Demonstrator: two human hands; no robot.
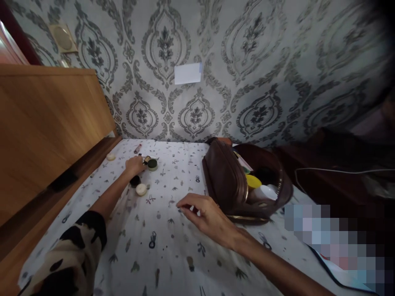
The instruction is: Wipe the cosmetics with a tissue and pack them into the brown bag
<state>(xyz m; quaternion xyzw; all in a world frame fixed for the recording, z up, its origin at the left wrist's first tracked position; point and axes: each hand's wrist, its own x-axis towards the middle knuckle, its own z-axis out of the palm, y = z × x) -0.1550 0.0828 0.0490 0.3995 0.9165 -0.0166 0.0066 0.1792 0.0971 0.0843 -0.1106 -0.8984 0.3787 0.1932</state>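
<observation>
My left hand [135, 165] reaches to the far left of a white printed cloth [168, 246]. Its fingers are closed among small dark items; what they grip is too small to make out. Beside the fingertips stands a small round jar with a dark green top [152, 165]. Nearer me lie a round cream-coloured piece [141, 189] and a black round piece [135, 181]. My right hand [208, 216] hovers over the middle of the cloth, thumb and fingertips drawn together, with nothing visible between them. Just beyond it sits a brown zipped bag [224, 176], its top unzipped.
Inside the bag show a yellow round lid [253, 181] and a white container [264, 193]. A small tube [138, 148] and another cream round piece [111, 156] lie farther back. A wooden cabinet [52, 131] borders the left; patterned wallpaper [197, 111] closes the back.
</observation>
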